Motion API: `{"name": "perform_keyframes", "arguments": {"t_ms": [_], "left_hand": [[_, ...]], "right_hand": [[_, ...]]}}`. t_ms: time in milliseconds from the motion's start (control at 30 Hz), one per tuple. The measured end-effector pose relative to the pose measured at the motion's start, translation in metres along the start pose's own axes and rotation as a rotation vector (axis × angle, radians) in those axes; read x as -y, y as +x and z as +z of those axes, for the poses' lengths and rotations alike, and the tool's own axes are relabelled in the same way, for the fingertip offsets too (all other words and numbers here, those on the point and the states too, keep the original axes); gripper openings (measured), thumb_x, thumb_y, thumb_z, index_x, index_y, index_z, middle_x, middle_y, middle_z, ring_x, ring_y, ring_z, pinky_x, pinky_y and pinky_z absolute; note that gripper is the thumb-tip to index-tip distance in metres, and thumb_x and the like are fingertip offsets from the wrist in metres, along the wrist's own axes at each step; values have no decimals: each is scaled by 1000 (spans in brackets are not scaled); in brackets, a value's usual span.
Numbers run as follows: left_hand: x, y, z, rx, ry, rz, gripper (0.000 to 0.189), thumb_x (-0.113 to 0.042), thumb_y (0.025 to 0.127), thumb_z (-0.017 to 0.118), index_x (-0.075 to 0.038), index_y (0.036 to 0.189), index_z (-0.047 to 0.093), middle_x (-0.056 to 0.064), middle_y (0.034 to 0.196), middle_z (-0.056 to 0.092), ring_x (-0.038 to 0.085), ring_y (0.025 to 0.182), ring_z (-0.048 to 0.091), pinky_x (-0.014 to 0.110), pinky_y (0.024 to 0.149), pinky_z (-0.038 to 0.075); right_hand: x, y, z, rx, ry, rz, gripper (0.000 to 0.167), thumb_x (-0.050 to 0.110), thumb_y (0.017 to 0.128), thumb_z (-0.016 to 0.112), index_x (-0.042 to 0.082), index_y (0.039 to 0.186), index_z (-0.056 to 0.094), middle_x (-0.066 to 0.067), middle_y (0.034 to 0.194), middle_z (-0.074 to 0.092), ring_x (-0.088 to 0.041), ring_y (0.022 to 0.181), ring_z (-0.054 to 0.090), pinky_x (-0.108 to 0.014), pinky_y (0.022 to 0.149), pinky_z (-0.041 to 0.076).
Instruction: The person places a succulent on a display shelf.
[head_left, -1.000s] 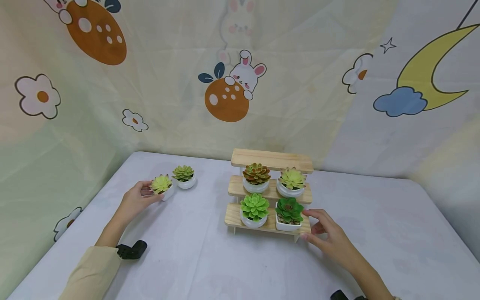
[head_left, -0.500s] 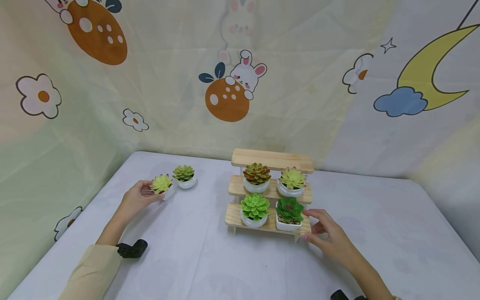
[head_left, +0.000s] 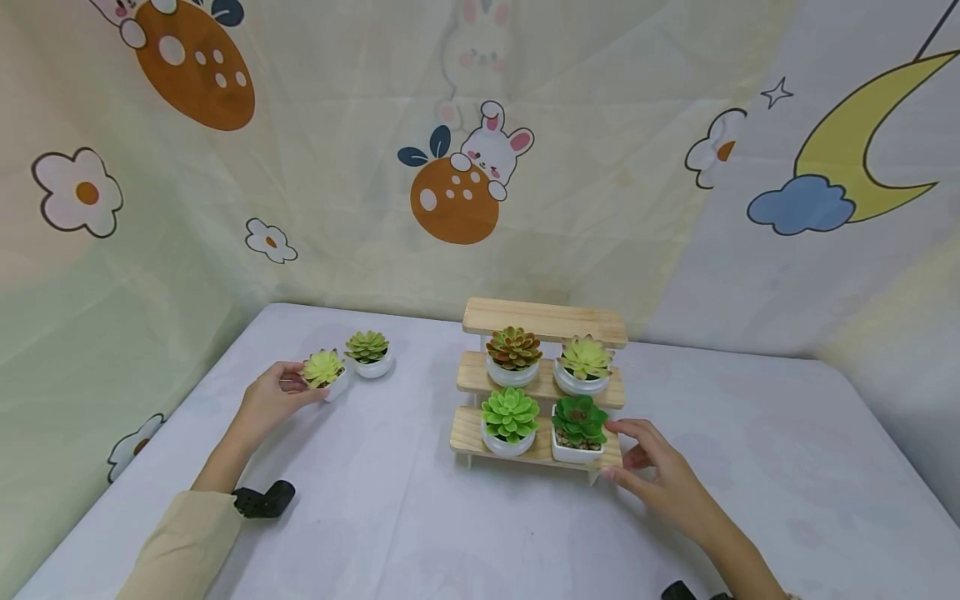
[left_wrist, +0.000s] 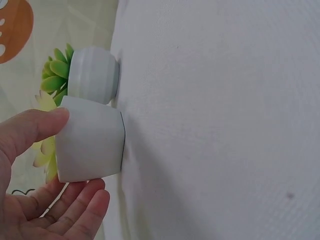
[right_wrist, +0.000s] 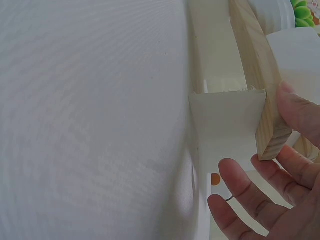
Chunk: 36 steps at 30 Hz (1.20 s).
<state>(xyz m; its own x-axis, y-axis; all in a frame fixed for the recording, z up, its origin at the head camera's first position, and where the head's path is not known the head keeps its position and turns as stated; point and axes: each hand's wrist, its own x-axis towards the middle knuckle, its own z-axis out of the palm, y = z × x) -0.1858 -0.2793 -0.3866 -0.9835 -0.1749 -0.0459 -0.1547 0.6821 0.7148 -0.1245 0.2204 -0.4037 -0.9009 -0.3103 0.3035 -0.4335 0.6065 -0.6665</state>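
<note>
My left hand (head_left: 273,398) pinches a yellow-green potted succulent (head_left: 322,369) by its white pot, at the left of the table. In the left wrist view the thumb lies at the rim of the square pot (left_wrist: 90,142) and the other fingers reach along its far side. Right beside it stands a green succulent in a round white pot (head_left: 369,358). My right hand (head_left: 660,477) grips the right end of the bottom board of a three-tier wooden plant shelf (head_left: 543,317). In the right wrist view the thumb presses on the board (right_wrist: 272,125), with fingertips at its end.
The middle tier bears a reddish succulent (head_left: 513,347) and a pale green one (head_left: 585,357). Below them sit a bright green succulent (head_left: 510,414) and a dark green one in a square pot (head_left: 578,425). A printed cloth (head_left: 337,167) hangs behind the white table (head_left: 450,533).
</note>
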Motion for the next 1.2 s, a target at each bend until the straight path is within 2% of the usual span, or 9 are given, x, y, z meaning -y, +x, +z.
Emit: {"name": "perform_keyframes", "arguments": {"t_ms": [133,333,533,700,933,1033,1200], "left_hand": [[0,0,1,-10,6,8,70,-33,80,72,8,128,42,25,113,58,34,105,56,33,79,48],[-1,0,1,-18,18,4,69,-31,80,72,9,129,42,24,112,58,33,103,56,25,72,47],[-2,-3,0,-29,15,9,70,-31,81,71,9,129,41,24,113,55,34,105,55,26,74,47],[-5,-6,-3,-49,27,38,70,-31,81,71,10,129,41,24,113,54,35,105,55,29,75,48],[-14,-10,-9,-87,32,92,68,-30,81,71,10,127,42,24,110,55,34,103,56,22,72,45],[-19,-12,-11,-97,35,101,67,-30,82,71,10,128,42,24,110,55,34,103,56,25,75,47],[-28,-15,-14,-118,25,120,67,-29,83,69,10,129,40,24,112,53,35,103,55,40,82,51]], "right_hand": [[0,0,0,0,4,5,50,16,80,73,11,125,51,-6,122,52,1,77,52,-22,69,52],[1,0,0,8,6,17,50,18,80,72,12,125,51,-6,122,52,0,77,51,-22,69,52],[2,0,0,8,11,18,50,17,81,72,11,125,50,-6,122,52,0,77,51,-22,69,52],[1,0,0,6,3,20,50,18,81,72,11,125,51,-6,121,52,1,77,51,-23,69,52],[1,-1,0,15,11,33,50,19,81,72,13,126,50,-5,122,52,1,78,51,-23,69,52],[1,-1,0,16,13,33,50,19,81,72,14,126,50,-5,122,52,1,79,51,-23,69,52],[1,-1,0,13,8,32,50,19,81,72,13,126,50,-5,122,52,1,79,51,-23,69,52]]}}
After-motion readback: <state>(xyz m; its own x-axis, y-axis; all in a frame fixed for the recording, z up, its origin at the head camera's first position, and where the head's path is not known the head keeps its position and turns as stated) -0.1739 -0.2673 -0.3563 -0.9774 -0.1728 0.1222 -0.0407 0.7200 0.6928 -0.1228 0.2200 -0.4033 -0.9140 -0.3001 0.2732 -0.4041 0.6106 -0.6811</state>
